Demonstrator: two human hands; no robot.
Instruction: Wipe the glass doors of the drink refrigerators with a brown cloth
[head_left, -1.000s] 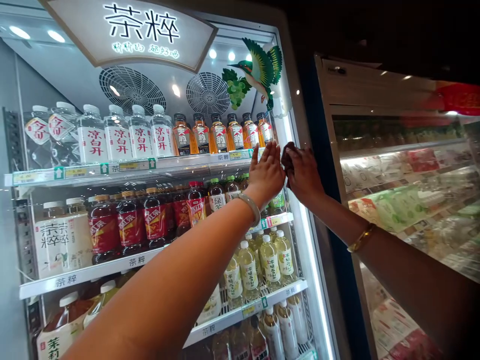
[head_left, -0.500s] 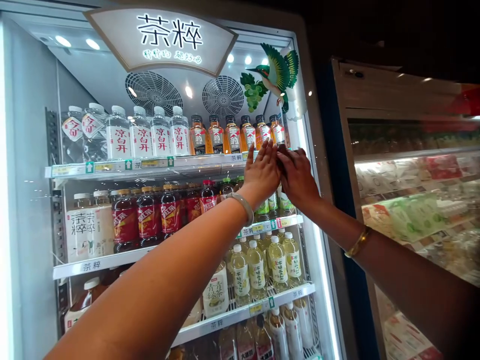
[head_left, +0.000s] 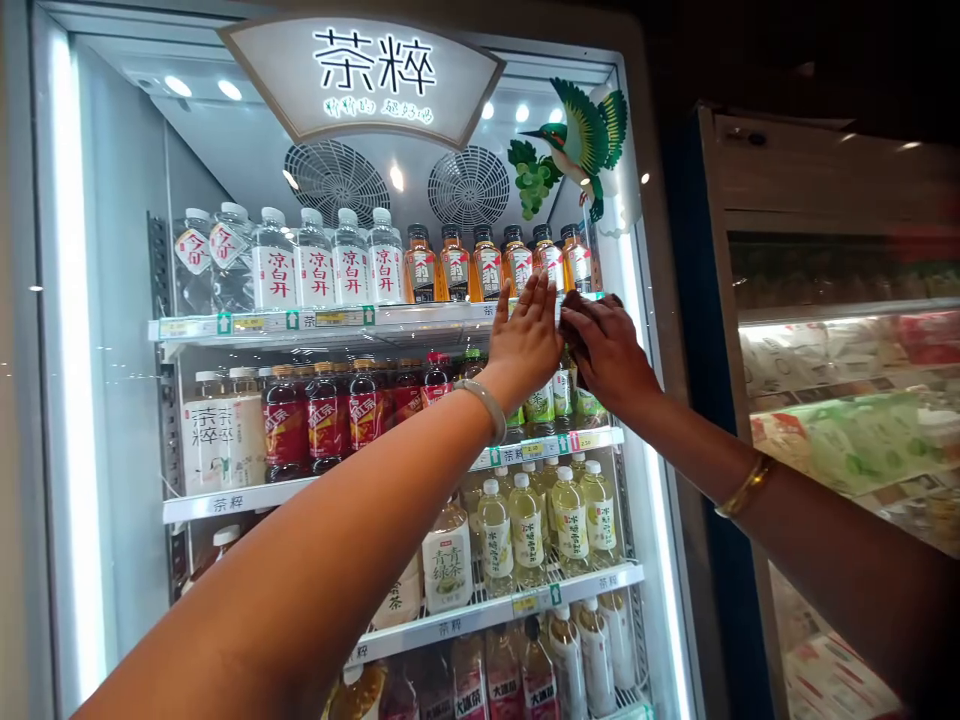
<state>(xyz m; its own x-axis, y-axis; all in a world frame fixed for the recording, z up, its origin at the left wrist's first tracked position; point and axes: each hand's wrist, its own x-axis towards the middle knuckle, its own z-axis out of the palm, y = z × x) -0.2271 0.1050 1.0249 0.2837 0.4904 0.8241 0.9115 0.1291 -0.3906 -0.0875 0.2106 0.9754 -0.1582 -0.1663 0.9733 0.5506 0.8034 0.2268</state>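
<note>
Both arms reach out to the glass front of a lit drinks fridge [head_left: 660, 300]. My left hand [head_left: 529, 330], with a pale bangle at the wrist, lies flat on the glass, fingers stretched upward. Beside it my right hand [head_left: 611, 355], with a gold-coloured bracelet, leans on the glass with its fingers spread and slightly bent. The fingertips of the two hands come close together; I cannot tell if they touch. Behind the glass near my hands stand orange drink bottles [head_left: 517, 265] with black caps, and green-labelled bottles [head_left: 540, 405] one shelf lower.
Clear water bottles [head_left: 349, 260] fill the upper shelf's left. Red-labelled tea bottles [head_left: 326, 420] and pale yellow drinks [head_left: 570, 520] stand on lower shelves. A kingfisher picture [head_left: 585, 140] and a lit sign [head_left: 367, 75] are at the top. Another chiller [head_left: 825, 190] stands to the right.
The fridge has shifted right in my view, showing more of its left side. Against the bottles, both hands sit slightly further left on the glass. Their poses look much the same.
</note>
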